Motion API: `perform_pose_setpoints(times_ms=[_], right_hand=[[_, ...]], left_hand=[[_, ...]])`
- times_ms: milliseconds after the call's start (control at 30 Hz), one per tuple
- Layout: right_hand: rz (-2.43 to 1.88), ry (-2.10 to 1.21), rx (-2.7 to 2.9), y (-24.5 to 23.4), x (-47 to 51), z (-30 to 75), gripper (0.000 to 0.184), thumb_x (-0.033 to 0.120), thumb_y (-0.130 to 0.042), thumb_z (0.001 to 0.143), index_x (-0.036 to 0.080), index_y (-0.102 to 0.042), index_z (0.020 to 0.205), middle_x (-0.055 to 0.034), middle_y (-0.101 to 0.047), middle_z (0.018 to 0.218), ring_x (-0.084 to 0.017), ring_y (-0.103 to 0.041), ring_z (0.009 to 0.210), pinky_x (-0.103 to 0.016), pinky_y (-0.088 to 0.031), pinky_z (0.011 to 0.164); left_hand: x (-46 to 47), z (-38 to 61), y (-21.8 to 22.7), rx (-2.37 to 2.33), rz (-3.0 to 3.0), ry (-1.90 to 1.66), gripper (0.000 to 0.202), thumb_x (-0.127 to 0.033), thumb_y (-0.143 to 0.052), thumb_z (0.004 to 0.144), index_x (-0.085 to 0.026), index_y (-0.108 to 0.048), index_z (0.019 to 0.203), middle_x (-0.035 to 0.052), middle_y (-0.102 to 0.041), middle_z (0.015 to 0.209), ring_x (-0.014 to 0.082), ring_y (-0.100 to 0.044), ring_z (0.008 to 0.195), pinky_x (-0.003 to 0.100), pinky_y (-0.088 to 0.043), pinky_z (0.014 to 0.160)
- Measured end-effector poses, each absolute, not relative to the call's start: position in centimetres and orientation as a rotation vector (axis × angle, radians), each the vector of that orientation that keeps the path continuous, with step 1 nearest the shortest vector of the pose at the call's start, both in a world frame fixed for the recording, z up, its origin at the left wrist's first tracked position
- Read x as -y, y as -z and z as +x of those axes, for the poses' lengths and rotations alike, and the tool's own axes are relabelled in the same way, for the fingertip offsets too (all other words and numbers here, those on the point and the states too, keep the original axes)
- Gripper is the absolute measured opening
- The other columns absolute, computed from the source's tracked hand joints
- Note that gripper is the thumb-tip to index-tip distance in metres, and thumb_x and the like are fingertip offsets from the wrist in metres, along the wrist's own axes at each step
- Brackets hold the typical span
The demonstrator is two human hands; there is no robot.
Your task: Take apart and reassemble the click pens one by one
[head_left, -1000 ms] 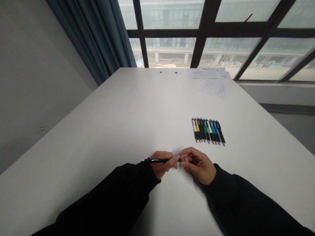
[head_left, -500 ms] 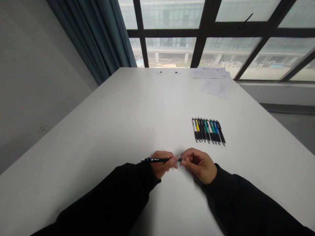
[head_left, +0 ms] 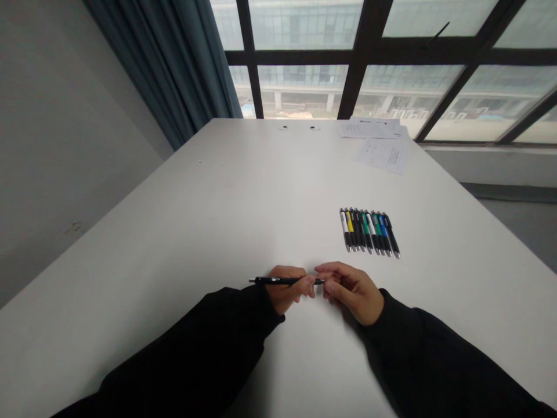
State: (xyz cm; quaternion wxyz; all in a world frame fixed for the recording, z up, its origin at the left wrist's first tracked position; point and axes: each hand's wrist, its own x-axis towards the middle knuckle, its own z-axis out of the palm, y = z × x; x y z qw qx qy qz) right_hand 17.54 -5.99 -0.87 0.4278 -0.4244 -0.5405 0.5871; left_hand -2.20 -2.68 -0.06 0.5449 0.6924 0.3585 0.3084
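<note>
A black pen [head_left: 275, 281] lies level across my left hand [head_left: 290, 287], its silver clicker end pointing left past the wrist. The thumb and fingers of that hand are closed round the barrel near its front. At the pen's right end, my right hand [head_left: 353, 291] has its thumb and bent fingers round the silver tip. The index finger reaches over behind the tip; exact contact there is partly hidden. Beyond my right hand, a row of pens [head_left: 369, 232] with white, yellow, black, green and blue barrels lies side by side, tips towards me.
Both hands are over the white table [head_left: 243, 191]. Printed papers [head_left: 380, 154] lie at its far right corner, by the window [head_left: 304, 90]. Two round cable holes [head_left: 312, 128] sit near the far edge. A blue curtain [head_left: 174, 69] hangs behind the left side.
The fingers of my right hand have shifted at the pen's tip, with the index finger now stretched further left. My left hand and the pen are almost still.
</note>
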Motion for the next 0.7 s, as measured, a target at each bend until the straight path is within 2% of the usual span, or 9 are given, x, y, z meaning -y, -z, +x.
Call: perform_pose_setpoints(times_ms=[67,133,300,500,633,700], right_hand=[[-1.166,-1.45,1.411,0.89,6.01,17.57,0.03,0.042,-0.061,0.087,0.015,-0.069,0.094,-0.0034,-0.064,0.065,-0.009,-0.048,0.047,-0.022,-0.038,0.043],[-1.196,-1.44,1.395,1.02,6.02,17.49,0.028,0.041,-0.063,0.085,0.015,-0.07,0.088,-0.002,-0.062,0.059,-0.008,-0.045,0.044,-0.021,-0.035,0.041],[-1.074,-1.462,1.213,1.23,6.09,17.03,0.024,0.034,-0.077,0.073,0.016,-0.068,0.085,0.002,-0.056,0.057,-0.007,-0.041,0.043,-0.02,-0.03,0.039],[-1.092,-1.4,1.228,0.96,6.06,17.09,0.023,0.035,-0.075,0.075,0.016,-0.067,0.085,0.0043,-0.048,0.054,-0.007,-0.037,0.043,-0.023,-0.028,0.041],[-1.095,-1.41,1.278,1.19,6.12,17.13,0.023,0.035,-0.074,0.076,0.016,-0.067,0.088,0.0017,-0.054,0.059,-0.007,-0.038,0.046,-0.023,-0.027,0.043],[-1.095,-1.396,1.312,1.21,6.17,17.1,0.023,0.035,-0.072,0.078,0.016,-0.066,0.089,0.0004,-0.057,0.061,-0.008,-0.039,0.047,-0.023,-0.029,0.044]], left_hand=[[2.63,-2.2,0.36,-0.845,1.654,-0.746,0.051,-0.049,-0.045,0.089,-0.011,-0.067,0.063,0.0048,-0.064,0.058,0.0068,-0.049,0.043,0.019,-0.037,0.043],[2.58,-2.19,0.56,-0.852,1.661,-0.743,0.051,-0.049,-0.045,0.089,-0.011,-0.068,0.063,0.0042,-0.063,0.056,0.0067,-0.049,0.042,0.019,-0.036,0.042],[2.51,-2.29,0.29,-0.899,1.621,-0.703,0.051,-0.05,-0.046,0.088,-0.011,-0.069,0.065,0.004,-0.062,0.056,0.0066,-0.048,0.041,0.019,-0.035,0.042],[2.63,-2.41,0.04,-0.957,1.625,-0.693,0.051,-0.047,-0.043,0.092,-0.011,-0.072,0.07,0.0004,-0.052,0.043,0.0074,-0.044,0.04,0.02,-0.035,0.045],[2.51,-2.11,0.16,-0.92,1.465,-0.721,0.039,-0.044,-0.051,0.087,-0.01,-0.068,0.092,0.0054,-0.069,0.066,0.006,-0.046,0.038,0.019,-0.033,0.039],[2.26,-2.0,0.26,-0.889,1.384,-0.733,0.037,-0.042,-0.053,0.084,-0.009,-0.065,0.097,0.0072,-0.071,0.072,0.0057,-0.047,0.038,0.018,-0.032,0.038]])
